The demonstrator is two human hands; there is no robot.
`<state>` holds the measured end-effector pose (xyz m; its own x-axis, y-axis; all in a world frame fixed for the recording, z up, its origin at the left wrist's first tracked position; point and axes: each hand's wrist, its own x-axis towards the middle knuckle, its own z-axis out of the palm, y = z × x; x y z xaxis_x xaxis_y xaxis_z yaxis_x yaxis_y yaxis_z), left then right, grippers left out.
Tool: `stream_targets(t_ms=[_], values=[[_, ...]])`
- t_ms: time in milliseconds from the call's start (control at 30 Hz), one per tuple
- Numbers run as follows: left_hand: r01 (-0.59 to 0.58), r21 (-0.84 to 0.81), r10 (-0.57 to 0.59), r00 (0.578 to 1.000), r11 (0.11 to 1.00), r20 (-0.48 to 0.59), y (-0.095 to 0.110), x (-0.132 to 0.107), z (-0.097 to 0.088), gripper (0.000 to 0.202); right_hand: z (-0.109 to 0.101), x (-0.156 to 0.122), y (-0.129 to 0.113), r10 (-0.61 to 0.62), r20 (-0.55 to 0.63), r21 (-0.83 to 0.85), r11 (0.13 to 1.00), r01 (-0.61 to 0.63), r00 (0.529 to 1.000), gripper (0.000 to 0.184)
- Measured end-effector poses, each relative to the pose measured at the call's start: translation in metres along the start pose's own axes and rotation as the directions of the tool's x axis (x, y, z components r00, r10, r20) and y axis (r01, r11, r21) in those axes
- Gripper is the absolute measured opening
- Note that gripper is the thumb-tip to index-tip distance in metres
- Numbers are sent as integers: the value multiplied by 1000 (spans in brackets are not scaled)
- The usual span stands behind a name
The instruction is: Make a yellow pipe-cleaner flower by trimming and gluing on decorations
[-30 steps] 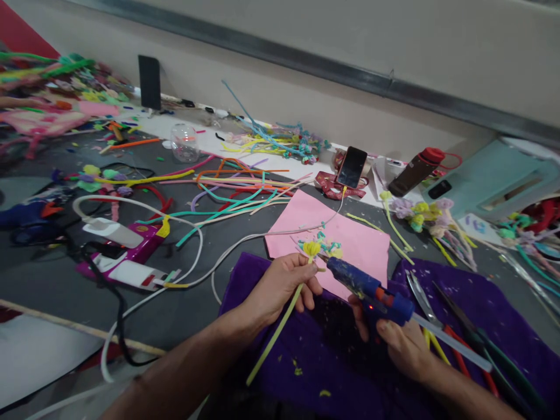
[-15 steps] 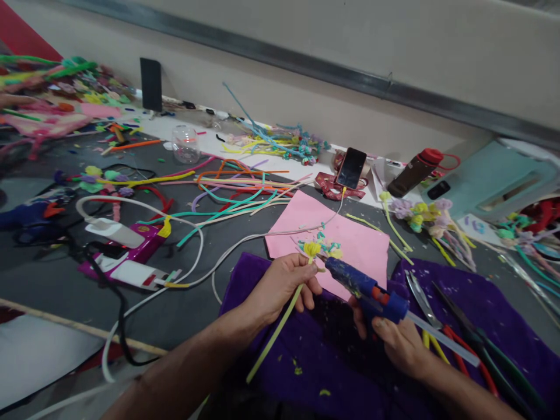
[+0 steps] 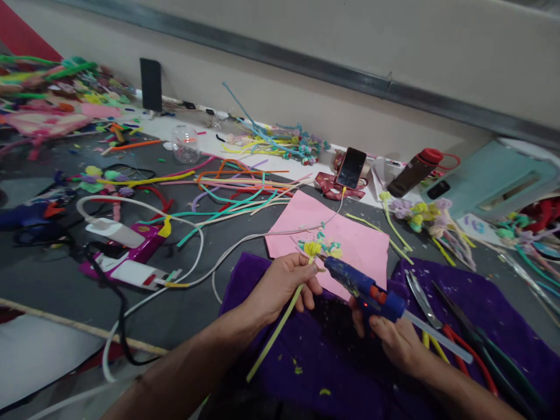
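My left hand [image 3: 291,283] pinches a yellow pipe-cleaner flower [image 3: 312,249] just below its bloom. Its pale yellow-green stem [image 3: 273,338] slants down from the fingers. My right hand [image 3: 391,338] is wrapped around the handle of a blue glue gun [image 3: 363,286]. The gun's nozzle points left, touching or almost touching the side of the bloom; which of the two I cannot tell. A clear glue stick [image 3: 440,335] juts from its rear. Under the hands lie a purple cloth [image 3: 332,361] and a pink sheet [image 3: 289,224] scattered with teal and yellow scraps.
Pliers [image 3: 466,350] and other cutting tools lie on the cloth at right. A white cable [image 3: 245,238] crosses the pink sheet to a phone [image 3: 351,167]. Loose pipe cleaners [image 3: 245,189], a purple power strip [image 3: 144,248], a clear jar [image 3: 185,144] and a red-capped bottle [image 3: 413,173] stand around.
The glue gun's rear end has shifted slightly left and down, and a small red light now shows on it. My left hand and the flower hold nearly still.
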<state>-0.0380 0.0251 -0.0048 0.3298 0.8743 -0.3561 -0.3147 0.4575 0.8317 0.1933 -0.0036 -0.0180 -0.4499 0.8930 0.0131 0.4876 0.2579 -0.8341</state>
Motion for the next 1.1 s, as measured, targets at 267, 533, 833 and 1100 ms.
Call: stream_targets(t_ms=[267, 533, 833, 1100], values=[[-10, -13, 10, 1000, 1000, -1, 1, -1, 0, 28, -1, 8, -17, 7, 99, 99, 995, -16, 995, 32], [-16, 1, 16, 1000, 1000, -4, 1, -2, 1, 27, -1, 5, -9, 23, 67, 49, 998, -26, 998, 35], [-36, 17, 36, 999, 999, 5, 1, -2, 1, 26, -3, 10, -26, -50, 80, 34, 998, 48, 996, 38], [-39, 13, 39, 999, 999, 2, 0, -2, 1, 27, -3, 9, -23, -77, 102, 22, 997, 75, 992, 32]])
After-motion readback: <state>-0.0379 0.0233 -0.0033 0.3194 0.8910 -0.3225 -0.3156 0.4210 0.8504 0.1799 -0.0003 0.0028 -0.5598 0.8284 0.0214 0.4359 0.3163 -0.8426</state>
